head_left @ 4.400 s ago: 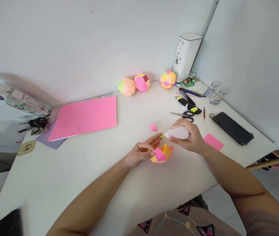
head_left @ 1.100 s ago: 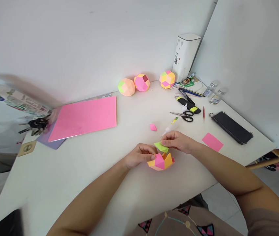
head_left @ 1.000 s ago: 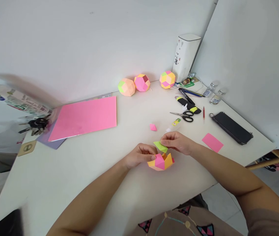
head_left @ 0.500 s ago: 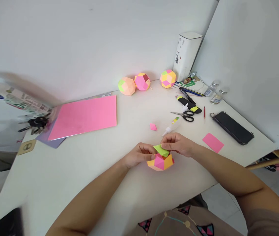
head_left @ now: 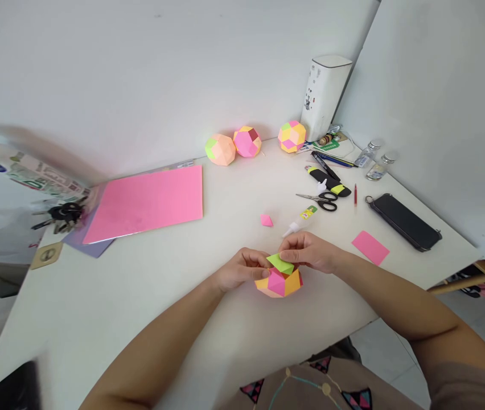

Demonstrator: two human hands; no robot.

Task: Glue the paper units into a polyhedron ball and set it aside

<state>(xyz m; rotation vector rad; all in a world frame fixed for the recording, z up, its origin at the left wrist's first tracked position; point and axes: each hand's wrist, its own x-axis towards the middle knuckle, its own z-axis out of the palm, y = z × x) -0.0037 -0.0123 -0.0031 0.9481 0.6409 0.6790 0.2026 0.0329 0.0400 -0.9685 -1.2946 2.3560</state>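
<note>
A partly open paper ball (head_left: 278,284) of pink, orange and peach facets rests on the table close to me. My left hand (head_left: 245,270) grips its left rim between thumb and fingers. In a pinch, my right hand (head_left: 305,252) holds a green paper piece (head_left: 280,263) over the ball's open top. The far fingers of both hands are partly hidden behind the paper. Just beyond my right hand lies a glue bottle (head_left: 300,222) with a white nozzle. A small folded pink paper piece (head_left: 267,220) is a little farther left.
Three finished paper balls (head_left: 247,142) stand along the wall. Scissors (head_left: 321,200), a box cutter (head_left: 332,183) and pens lie at the right. A black pouch (head_left: 405,221) and a pink paper rectangle (head_left: 370,247) sit near the right edge. Pink sheets (head_left: 148,202) lie at left.
The green paper piece and my right hand have shifted down very slightly against the ball. The glue bottle has moved slightly up and right. My left hand keeps its grip.
</note>
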